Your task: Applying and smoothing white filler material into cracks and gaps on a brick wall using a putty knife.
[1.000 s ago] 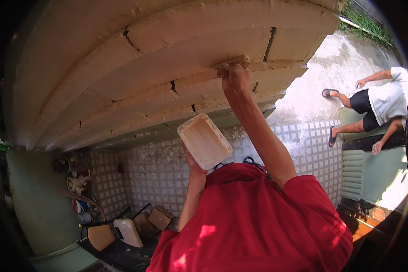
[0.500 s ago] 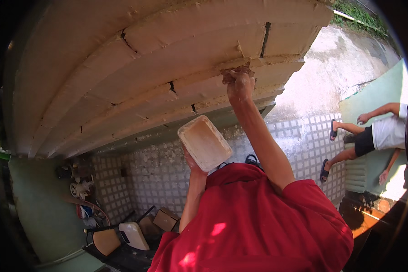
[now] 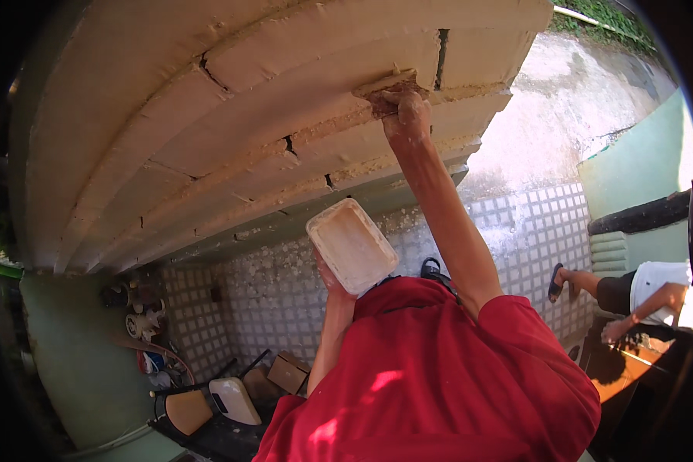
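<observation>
The right hand [image 3: 408, 117] is gripping a flat brown tool [image 3: 380, 98], the left hand [image 3: 332, 276] a whitish rectangular tub [image 3: 353, 242]; beige seams [image 3: 333, 125] are looking pasted, dark cracks [image 3: 442, 60] unfilled.

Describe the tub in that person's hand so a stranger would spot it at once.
Find the red shirt at the bottom middle. Just above it, the left hand holds a pale rectangular tub, its open top facing the camera. Unlike the brown cardboard box lower left, it has rounded corners and pale residue smeared around its rim.

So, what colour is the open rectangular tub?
The tub is off-white, with beige smears inside; the head view shows it.
</observation>
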Action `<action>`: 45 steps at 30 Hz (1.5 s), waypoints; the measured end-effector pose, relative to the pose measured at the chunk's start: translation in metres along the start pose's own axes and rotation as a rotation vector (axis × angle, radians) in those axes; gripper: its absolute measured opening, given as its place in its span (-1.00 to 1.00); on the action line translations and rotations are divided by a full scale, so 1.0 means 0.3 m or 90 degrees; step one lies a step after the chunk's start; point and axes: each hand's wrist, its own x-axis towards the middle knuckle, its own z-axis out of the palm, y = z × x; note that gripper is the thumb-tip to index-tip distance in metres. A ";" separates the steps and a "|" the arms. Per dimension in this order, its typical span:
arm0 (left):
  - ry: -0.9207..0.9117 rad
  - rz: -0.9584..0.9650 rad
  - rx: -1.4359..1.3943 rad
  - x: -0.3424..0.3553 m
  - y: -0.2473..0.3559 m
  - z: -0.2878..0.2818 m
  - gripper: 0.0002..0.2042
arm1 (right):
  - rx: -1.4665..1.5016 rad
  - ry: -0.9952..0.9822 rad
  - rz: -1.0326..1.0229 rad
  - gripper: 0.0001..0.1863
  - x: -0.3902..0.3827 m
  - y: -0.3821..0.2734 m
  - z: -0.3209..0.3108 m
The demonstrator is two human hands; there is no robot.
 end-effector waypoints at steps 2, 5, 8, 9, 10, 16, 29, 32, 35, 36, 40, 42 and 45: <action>-0.004 -0.010 0.000 -0.005 -0.011 0.036 -0.35 | 0.010 -0.018 -0.011 -0.73 -0.016 -0.011 0.011; -0.055 0.005 0.018 -0.012 -0.031 0.068 -0.33 | 0.053 -0.058 -0.022 -0.73 -0.021 -0.039 0.027; -0.027 0.006 0.043 -0.012 -0.036 0.055 -0.32 | 0.033 -0.153 -0.023 -0.70 -0.033 -0.068 -0.029; -0.019 0.020 0.059 -0.010 -0.038 0.038 -0.32 | -0.024 -0.224 -0.023 -0.68 -0.040 -0.080 -0.065; -0.007 0.036 0.074 -0.012 -0.044 0.019 -0.31 | -0.024 -0.226 -0.026 -0.68 -0.064 -0.095 -0.083; -0.171 0.065 0.057 -0.004 -0.002 -0.035 -0.31 | -0.540 -0.127 -0.582 -0.53 -0.056 -0.161 -0.153; -0.133 0.075 0.109 -0.022 0.065 -0.080 -0.32 | -0.965 -0.220 -0.988 -0.32 0.140 -0.110 -0.091; -0.128 0.073 0.120 -0.014 0.079 -0.083 -0.33 | -0.980 -0.191 -0.963 -0.27 0.161 -0.066 -0.155; -0.124 0.069 0.131 -0.006 0.085 -0.084 -0.33 | -0.994 -0.170 -0.908 -0.25 0.124 -0.029 -0.230; -0.123 0.068 0.134 -0.003 0.088 -0.085 -0.33 | -0.961 -0.167 -0.872 -0.26 0.105 -0.021 -0.245; -0.115 0.069 0.147 0.004 0.096 -0.084 -0.34 | -0.813 -0.069 -0.832 -0.29 0.045 -0.037 -0.166; -0.106 0.075 0.151 0.000 0.101 -0.090 -0.34 | -0.752 -0.016 -0.826 -0.31 0.012 -0.057 -0.076; -0.095 0.076 0.159 -0.006 0.100 -0.090 -0.34 | -0.730 0.029 -0.691 -0.36 0.017 -0.054 0.010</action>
